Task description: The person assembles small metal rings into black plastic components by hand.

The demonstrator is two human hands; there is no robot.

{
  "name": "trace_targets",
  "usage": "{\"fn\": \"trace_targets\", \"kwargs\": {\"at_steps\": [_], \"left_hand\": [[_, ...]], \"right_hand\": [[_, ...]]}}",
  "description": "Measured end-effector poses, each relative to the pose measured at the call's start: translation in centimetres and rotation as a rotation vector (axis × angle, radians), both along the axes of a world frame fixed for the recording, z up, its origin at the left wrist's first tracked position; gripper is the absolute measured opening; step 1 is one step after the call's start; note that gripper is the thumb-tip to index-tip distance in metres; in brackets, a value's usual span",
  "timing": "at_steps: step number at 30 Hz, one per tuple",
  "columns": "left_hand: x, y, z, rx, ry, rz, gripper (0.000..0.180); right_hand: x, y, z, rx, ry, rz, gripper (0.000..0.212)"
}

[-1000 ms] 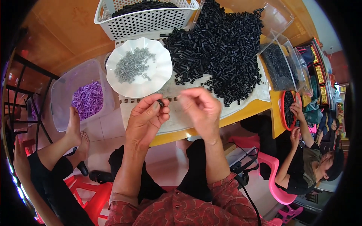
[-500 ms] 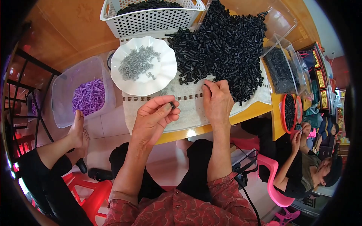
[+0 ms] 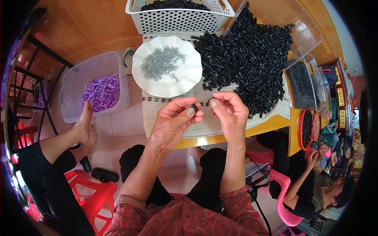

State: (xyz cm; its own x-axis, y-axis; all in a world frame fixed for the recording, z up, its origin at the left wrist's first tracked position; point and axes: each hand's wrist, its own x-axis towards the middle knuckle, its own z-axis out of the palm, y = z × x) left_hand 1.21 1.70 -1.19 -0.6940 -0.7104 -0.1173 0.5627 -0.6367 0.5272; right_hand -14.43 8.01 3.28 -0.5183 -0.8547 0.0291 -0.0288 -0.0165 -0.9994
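Note:
My left hand (image 3: 176, 121) pinches a small black plastic piece (image 3: 193, 107) between thumb and fingertips. Facing it, a short gap away, my right hand (image 3: 231, 118) is closed with thumb against fingers on a tiny dark bit (image 3: 211, 99), too small to name. Both hands are above the front of a pale cloth (image 3: 155, 126). Behind them spreads a large heap of short black plastic pieces (image 3: 248, 59). On the left, a white scalloped plate (image 3: 167, 89) carries a pile of small clear pieces (image 3: 162, 61).
A white perforated basket (image 3: 179, 23) of black pieces stands at the back. Clear boxes (image 3: 302, 84) and a red-rimmed round tray are on the right. A tub (image 3: 73, 78) of purple pieces (image 3: 101, 92) sits lower left. Other people sit on both sides.
My right hand has come away from the edge of the black heap toward my left hand, its fingertips turned inward. The left hand still pinches its black piece. The whole view has shifted slightly.

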Motion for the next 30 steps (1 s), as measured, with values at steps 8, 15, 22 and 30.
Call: {"fn": "trace_targets", "kwargs": {"at_steps": [8, 15, 22, 30], "left_hand": [[0.2, -0.2, 0.1, 0.061, 0.107, 0.001, 0.028], [0.5, -0.5, 0.2, 0.121, 0.128, 0.004, 0.027], [0.4, -0.5, 0.3, 0.159, 0.148, 0.026, 0.026], [0.3, -0.5, -0.1, 0.196, 0.193, 0.029, 0.026]], "right_hand": [[0.7, 0.2, -0.2, -0.092, -0.171, 0.161, 0.020], [1.0, 0.2, 0.0, -0.067, -0.193, 0.180, 0.021], [1.7, 0.1, 0.0, -0.047, -0.074, 0.165, 0.017], [2.3, -0.2, -0.2, -0.182, 0.087, 0.189, 0.018]]}}
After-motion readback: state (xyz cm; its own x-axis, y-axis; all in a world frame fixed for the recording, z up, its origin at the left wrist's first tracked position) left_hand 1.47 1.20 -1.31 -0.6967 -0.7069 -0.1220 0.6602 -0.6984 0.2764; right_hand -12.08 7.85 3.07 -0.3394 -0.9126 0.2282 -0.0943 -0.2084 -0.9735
